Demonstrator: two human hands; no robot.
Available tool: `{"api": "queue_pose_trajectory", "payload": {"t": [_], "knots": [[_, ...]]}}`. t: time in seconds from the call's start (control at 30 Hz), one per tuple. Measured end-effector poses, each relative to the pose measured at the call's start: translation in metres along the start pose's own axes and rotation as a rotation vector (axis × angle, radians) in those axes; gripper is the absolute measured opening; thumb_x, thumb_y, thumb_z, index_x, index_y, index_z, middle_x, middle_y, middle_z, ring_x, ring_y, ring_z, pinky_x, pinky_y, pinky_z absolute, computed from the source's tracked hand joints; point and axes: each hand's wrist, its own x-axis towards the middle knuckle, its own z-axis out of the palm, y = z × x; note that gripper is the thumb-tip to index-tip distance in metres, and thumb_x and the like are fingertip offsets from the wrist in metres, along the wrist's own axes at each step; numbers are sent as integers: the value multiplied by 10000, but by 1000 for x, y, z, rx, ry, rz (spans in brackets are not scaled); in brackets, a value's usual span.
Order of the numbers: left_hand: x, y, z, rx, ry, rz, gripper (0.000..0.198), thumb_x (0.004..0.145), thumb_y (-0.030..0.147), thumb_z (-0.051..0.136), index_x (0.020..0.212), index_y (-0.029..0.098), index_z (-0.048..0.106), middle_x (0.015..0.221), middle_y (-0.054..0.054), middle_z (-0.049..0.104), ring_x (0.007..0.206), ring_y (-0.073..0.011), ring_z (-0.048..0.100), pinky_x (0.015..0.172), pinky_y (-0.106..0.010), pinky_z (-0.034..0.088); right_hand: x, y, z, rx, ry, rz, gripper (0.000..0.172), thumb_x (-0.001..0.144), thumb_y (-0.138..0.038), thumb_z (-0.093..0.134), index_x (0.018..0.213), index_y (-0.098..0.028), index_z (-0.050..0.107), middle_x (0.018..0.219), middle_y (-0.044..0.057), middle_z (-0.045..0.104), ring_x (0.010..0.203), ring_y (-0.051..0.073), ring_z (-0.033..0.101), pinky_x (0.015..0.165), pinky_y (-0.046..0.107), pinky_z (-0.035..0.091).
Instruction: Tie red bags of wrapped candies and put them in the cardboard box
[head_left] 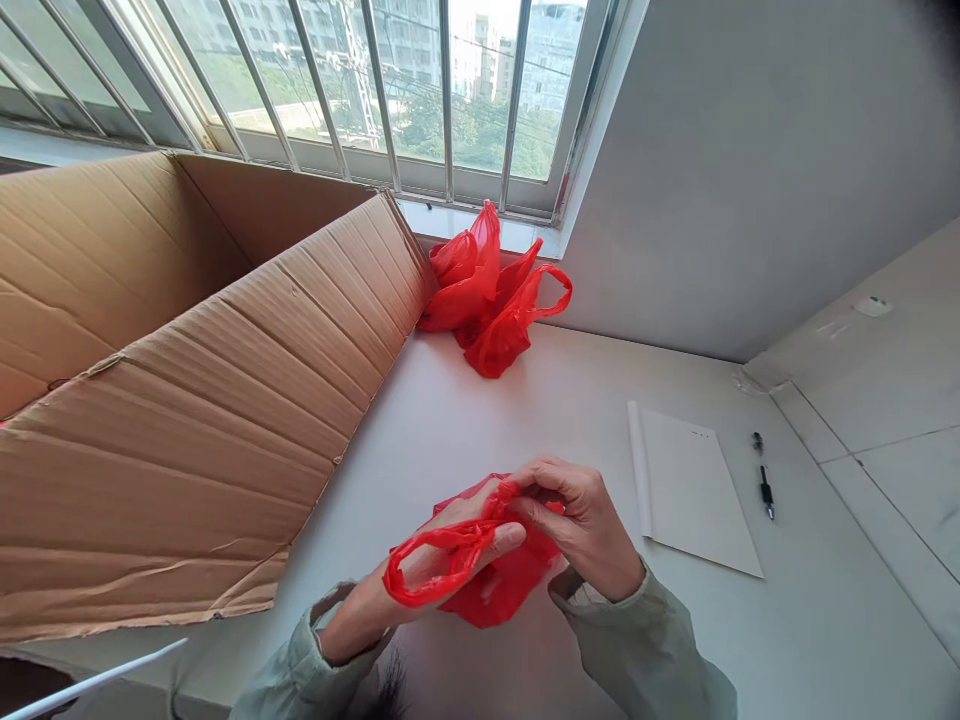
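Over the table in front of me, a thin red plastic bag [495, 595] is bunched around my left hand [466, 510]. One of its handle loops lies across the back of that hand, near the wrist. The left thumb shows in front of the red film, and the other fingers are mostly hidden by it. With thumb and fingers pinched together, my right hand [585, 510] grips a gathered part of the bag beside the left fingers. The lower part of the bag hangs loose below both hands.
A large open cardboard box [247, 420] fills the left side. More crumpled red plastic bags [495, 300] lie by the wall beneath the barred window [420, 100]. Right of my hands lie a white paper pad [694, 490] and a black pen [765, 493] with its cap apart.
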Motion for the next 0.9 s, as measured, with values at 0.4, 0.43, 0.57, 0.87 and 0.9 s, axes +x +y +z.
{"api": "queue_pose_trajectory", "payload": {"t": [0.4, 0.43, 0.57, 0.87, 0.9], "knots": [[8, -11, -15, -705, -130, -285, 226, 800, 329, 672, 931, 202, 538, 820, 9, 584, 667, -90, 544, 635, -222, 462, -27, -16, 5, -295, 74, -471, 251, 813, -24, 550, 901, -231, 661, 883, 42, 613, 891, 183, 508, 784, 340, 478], [7, -11, -17, -700, -138, -276, 247, 759, 294, 712, 891, 195, 529, 836, 7, 577, 690, -92, 545, 629, -213, 451, -30, -16, 4, -347, 45, -482, 251, 796, -15, 549, 885, -221, 661, 920, 57, 590, 927, 196, 489, 801, 353, 474], [4, -9, -19, -517, -191, -168, 269, 715, 236, 732, 803, 177, 484, 821, 3, 555, 685, -92, 516, 615, -203, 425, -36, -9, 1, -339, -51, -406, 270, 711, 7, 566, 835, -222, 636, 1122, 70, 500, 1079, 233, 467, 905, 398, 451], [-11, 10, -8, 415, -38, 124, 142, 820, 161, 559, 783, 202, 428, 648, 58, 536, 533, -75, 411, 501, -191, 320, -22, 4, 9, 72, -214, -140, 568, 832, -269, 603, 1364, -240, 406, 1176, 59, 612, 1072, 196, 574, 973, 348, 431], [-12, 7, -5, 565, 73, 224, 127, 834, 150, 546, 803, 204, 435, 640, 57, 543, 522, -78, 415, 501, -196, 322, -20, 4, 11, 57, -198, -132, 530, 854, -282, 594, 1355, -246, 425, 1145, 46, 630, 1046, 182, 587, 958, 328, 437]]}}
